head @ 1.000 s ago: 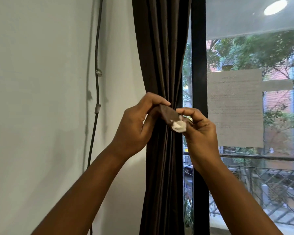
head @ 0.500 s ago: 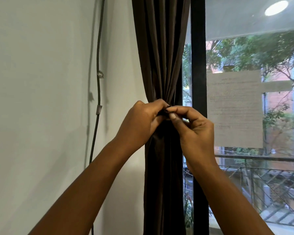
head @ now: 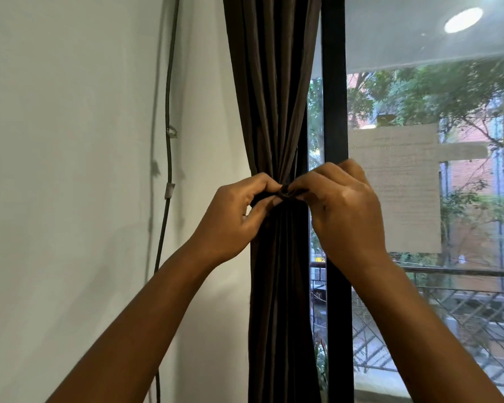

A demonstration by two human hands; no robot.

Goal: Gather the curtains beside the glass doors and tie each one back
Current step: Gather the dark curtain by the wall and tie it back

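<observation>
Two hands met at the cinch point, so we judged the step as fastening the tie-back on this curtain (head: 274, 91). At nine o'clock of it ran a thin dark cable (head: 168, 158) down the matte wall (head: 70, 170). Our left hand (head: 233, 216) pinched the dark fabric tie-back (head: 285, 192); the curtain hung in soft brown pleats, gathered beside the door frame (head: 333, 82). Our right hand (head: 344, 210), at three o'clock, pinched the band's other end. Next move likely needed pressing the ends together firmly.

We are facing a pale wall (head: 70, 170) carrying a dark cable (head: 168, 158), beside a black-framed glass door (head: 334, 112) bearing taped paper (head: 396, 184).
</observation>
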